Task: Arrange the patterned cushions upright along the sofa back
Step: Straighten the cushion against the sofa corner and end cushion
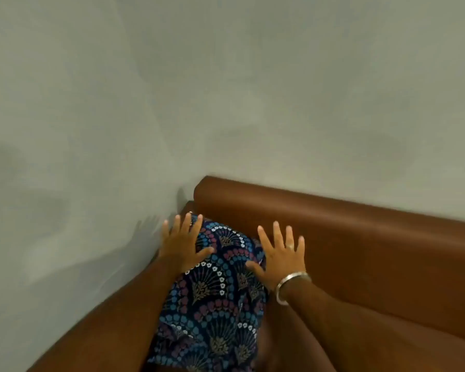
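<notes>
A dark blue cushion (215, 296) with a fan and flower pattern stands upright in the left corner of the brown leather sofa, leaning toward the sofa back (333, 224). My left hand (184, 244) lies flat on the cushion's upper left part, fingers spread. My right hand (278, 255) rests with spread fingers at the cushion's upper right edge, partly over the sofa back; it wears a ring and a silver bangle. Neither hand grips anything. The cushion's lower edge runs out of view.
A pale grey-green wall (226, 89) fills the upper view behind and left of the sofa. The sofa's left armrest (97, 326) runs along the wall. The sofa back extends to the right.
</notes>
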Demonstrator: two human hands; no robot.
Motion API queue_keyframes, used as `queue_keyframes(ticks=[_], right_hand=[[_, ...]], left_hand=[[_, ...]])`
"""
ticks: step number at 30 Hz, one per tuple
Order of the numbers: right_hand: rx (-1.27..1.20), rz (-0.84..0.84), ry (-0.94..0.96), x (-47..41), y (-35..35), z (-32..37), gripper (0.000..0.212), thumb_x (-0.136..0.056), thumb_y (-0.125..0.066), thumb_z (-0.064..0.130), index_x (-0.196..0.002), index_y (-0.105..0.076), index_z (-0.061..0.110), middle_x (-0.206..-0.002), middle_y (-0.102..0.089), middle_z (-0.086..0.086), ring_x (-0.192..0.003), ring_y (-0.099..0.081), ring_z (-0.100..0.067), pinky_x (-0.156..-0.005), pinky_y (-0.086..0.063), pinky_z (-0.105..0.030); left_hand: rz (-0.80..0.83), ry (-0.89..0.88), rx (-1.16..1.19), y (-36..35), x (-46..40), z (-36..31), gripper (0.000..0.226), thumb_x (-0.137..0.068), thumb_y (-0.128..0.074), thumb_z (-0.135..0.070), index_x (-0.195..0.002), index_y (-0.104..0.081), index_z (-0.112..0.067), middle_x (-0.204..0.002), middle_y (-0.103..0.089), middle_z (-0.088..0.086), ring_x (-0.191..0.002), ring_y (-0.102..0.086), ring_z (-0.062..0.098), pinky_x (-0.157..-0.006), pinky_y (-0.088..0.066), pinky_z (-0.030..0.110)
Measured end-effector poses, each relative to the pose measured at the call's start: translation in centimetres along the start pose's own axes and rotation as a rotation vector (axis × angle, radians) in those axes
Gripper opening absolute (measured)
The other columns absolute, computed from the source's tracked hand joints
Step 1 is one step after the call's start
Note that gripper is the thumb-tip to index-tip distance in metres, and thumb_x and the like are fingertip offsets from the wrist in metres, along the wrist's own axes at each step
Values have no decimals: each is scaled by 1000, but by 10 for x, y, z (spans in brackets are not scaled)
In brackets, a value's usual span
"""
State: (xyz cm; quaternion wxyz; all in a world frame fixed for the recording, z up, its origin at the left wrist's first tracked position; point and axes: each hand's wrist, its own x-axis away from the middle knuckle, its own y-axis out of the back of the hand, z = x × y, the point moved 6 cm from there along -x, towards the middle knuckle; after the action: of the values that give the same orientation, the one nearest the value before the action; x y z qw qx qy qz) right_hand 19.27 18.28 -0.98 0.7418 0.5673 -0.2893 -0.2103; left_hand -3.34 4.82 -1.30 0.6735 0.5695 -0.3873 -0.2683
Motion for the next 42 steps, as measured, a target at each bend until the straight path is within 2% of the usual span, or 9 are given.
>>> queue_keyframes(ticks=[5,13,20,25,28,30,32,36,42], right_hand=[[-523,261,-244,-27,-125,33,112,-50,-13,103,-145,20,52,-163,22,-3,-149,11,-43,-115,-10,-67],[-886,176,-168,-36,-183,65,96,-65,-38,88,-132,25,61,-148,45,6,-150,-9,-41,-112,-34,-53],[-1162,-8,-55,-3,-126,49,94,-69,-56,79,-139,5,66,-153,40,12,-145,7,-10,-115,-24,-40],[-1150,-210,-89,67,-76,-84,100,-64,-60,84,-143,-3,64,-160,29,16,-142,16,8,-115,-20,-33],[-1042,-297,-91,110,-55,-213,103,-66,-63,81,-146,-3,59,-160,27,16,-147,12,3,-119,-22,-39],[-958,-339,-116,143,-51,-309,106,-66,-65,78,-150,-5,51,-161,25,12,-152,5,-11,-118,-27,-45],[-857,-374,-176,181,-54,-411,114,-63,-67,78,-153,-9,37,-163,21,1,-153,-1,-21,-115,-30,-48],[-576,-418,-305,254,-66,-610,132,-54,-69,82,-155,-1,31,-163,11,-18,-151,9,-10,-114,-20,-45],[-398,-323,-370,303,-122,-791,144,-57,-63,85,-153,9,5,-161,3,-30,-151,6,-35,-119,-11,-45]], left_hand=[[105,158,334,-87,-18,71,107,-64,-12,-102,-155,11,-50,-169,12,6,-153,7,38,-119,-1,63],[249,124,466,-145,-18,88,89,-67,-32,-100,-133,23,-76,-167,21,7,-152,4,43,-117,-10,66],[291,106,579,-62,4,42,106,-66,-46,-97,-154,-3,-57,-167,-19,-2,-149,-27,21,-118,-25,37],[116,-18,573,4,44,-105,107,-66,-55,-94,-153,-3,-59,-165,-24,-7,-146,-31,18,-115,-33,43],[55,-30,712,1,41,-234,122,-54,-65,-93,-150,4,-63,-170,-2,-6,-153,-11,19,-116,-27,56],[111,-51,814,-29,29,-336,132,-48,-72,-89,-148,11,-65,-169,9,-1,-154,3,21,-116,-22,61],[140,-147,910,-68,25,-451,136,-46,-73,-88,-148,13,-62,-169,-2,4,-154,-8,25,-116,-27,57],[125,-320,1004,-145,49,-667,135,-52,-69,-90,-154,12,-54,-159,-18,11,-143,-30,34,-108,-41,52],[38,-429,890,-224,66,-860,130,-67,-73,-72,-159,12,-37,-159,-7,36,-145,-19,52,-109,-38,60]])
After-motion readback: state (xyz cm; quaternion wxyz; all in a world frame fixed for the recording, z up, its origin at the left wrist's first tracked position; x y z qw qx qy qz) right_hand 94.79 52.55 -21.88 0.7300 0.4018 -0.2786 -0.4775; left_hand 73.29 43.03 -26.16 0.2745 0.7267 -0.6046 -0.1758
